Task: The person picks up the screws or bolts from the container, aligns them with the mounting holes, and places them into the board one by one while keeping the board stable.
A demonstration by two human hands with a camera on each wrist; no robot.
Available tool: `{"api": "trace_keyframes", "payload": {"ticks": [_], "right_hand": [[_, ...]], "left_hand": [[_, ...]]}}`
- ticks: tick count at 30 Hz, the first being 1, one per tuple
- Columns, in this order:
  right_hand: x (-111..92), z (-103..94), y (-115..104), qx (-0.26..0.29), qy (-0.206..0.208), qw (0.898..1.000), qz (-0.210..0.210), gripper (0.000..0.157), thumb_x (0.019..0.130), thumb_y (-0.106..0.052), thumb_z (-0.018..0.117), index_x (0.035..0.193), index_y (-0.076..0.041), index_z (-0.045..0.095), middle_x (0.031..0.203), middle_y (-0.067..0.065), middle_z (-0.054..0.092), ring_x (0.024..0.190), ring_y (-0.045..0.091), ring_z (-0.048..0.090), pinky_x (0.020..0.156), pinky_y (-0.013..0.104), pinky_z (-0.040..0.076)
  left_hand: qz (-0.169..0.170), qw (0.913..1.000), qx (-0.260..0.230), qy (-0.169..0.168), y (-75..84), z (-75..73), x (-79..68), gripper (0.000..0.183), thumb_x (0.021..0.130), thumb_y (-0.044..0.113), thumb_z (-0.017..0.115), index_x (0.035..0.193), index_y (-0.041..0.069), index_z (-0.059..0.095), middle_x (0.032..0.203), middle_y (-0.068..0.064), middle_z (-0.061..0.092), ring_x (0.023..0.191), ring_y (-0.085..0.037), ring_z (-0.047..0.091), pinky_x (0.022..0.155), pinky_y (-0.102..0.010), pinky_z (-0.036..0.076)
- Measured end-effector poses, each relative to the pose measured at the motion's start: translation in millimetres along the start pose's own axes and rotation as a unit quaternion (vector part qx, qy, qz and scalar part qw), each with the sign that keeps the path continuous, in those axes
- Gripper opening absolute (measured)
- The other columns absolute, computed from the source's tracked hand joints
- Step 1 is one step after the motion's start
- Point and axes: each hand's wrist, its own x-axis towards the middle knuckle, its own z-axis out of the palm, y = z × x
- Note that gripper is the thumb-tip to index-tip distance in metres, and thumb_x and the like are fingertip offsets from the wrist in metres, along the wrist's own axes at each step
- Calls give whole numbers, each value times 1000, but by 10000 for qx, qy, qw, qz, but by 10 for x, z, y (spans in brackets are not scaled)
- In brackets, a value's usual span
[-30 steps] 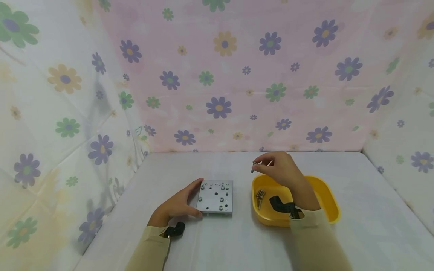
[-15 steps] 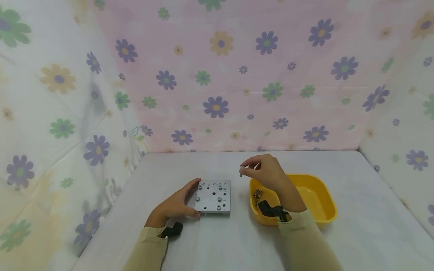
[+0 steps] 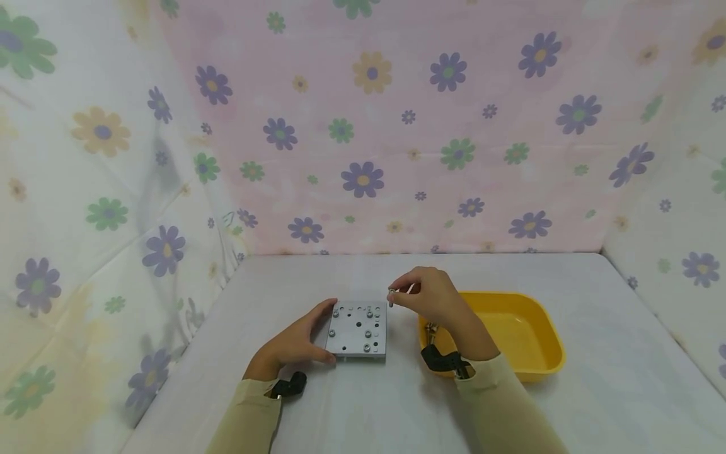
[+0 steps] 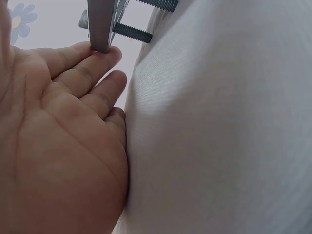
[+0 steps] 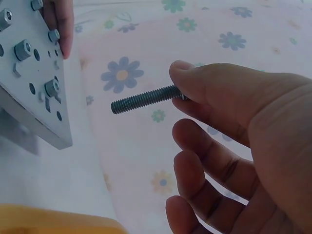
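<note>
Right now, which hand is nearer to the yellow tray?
Right. The right hand, pinching a bolt, is at the far left corner of the yellow tray; the left hand is farther off, at the left edge of the metal plate.

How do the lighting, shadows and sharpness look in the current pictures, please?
Head view: soft, fairly even light, with a faint shadow on the table beside the right sleeve; left wrist view: bright beyond the left hand, the table dimmer; right wrist view: the threads of the screw are crisp, a shadow lies under the plate, and the tray is blurred.
</note>
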Motion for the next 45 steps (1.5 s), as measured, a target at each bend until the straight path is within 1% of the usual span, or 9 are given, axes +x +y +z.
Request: {"api": "trace_keyframes", "payload": {"ticks": [6, 13, 19, 26, 32, 45], "right_hand": [[-21, 106, -53, -31, -94, 9999, -95, 13, 87, -36, 83, 100, -31, 82, 91, -10, 67, 85, 19, 56, 66, 33, 51], [-34, 185, -89, -95, -163, 9995, -243, 12, 88, -35, 83, 99, -31, 82, 89, -12, 66, 87, 16, 56, 71, 33, 50], [-13, 220, -76, -117, -211, 9995, -197, 11, 87, -35, 83, 98, -32, 82, 88, -12, 66, 89, 16, 56, 74, 33, 50], [-1, 262, -55, -163, -338, 9992, -98, 19, 89, -35, 82, 105, -25, 83, 91, -10, 66, 91, 17, 56, 77, 32, 50], [-1, 290, -40, -192, -395, 9990, -19, 20, 89, -35, 82, 106, -25, 83, 94, -13, 68, 94, 15, 58, 82, 32, 52], [5, 316, -11, -101, -544, 9984, -75, 16, 89, -33, 82, 103, -25, 83, 95, -13, 68, 94, 15, 58, 80, 32, 53]], "left_hand": [[-39, 10000, 24, 27, -13, -3, -10, 130, 59, 30, 98, 165, 23, 24, 170, 1, 30, 160, -26, 21, 128, -57, 13], [-24, 10000, -5, -1, 15, -7, -5, 130, 59, 28, 98, 165, 23, 24, 170, 2, 29, 160, -25, 20, 129, -56, 12], [-24, 10000, -65, -19, 27, -6, -4, 130, 59, 27, 99, 165, 21, 24, 170, 2, 30, 160, -25, 20, 129, -57, 11], [38, 9999, -131, -81, 25, -11, -3, 130, 58, 28, 99, 164, 22, 25, 169, 1, 32, 159, -26, 22, 129, -58, 11], [31, 9998, -150, -93, 40, -8, -7, 129, 58, 27, 100, 164, 21, 26, 168, 1, 33, 159, -26, 23, 128, -58, 11], [58, 9998, -154, -109, 55, -6, -10, 130, 58, 28, 100, 164, 20, 26, 167, 2, 34, 159, -24, 23, 129, -56, 12]]}}
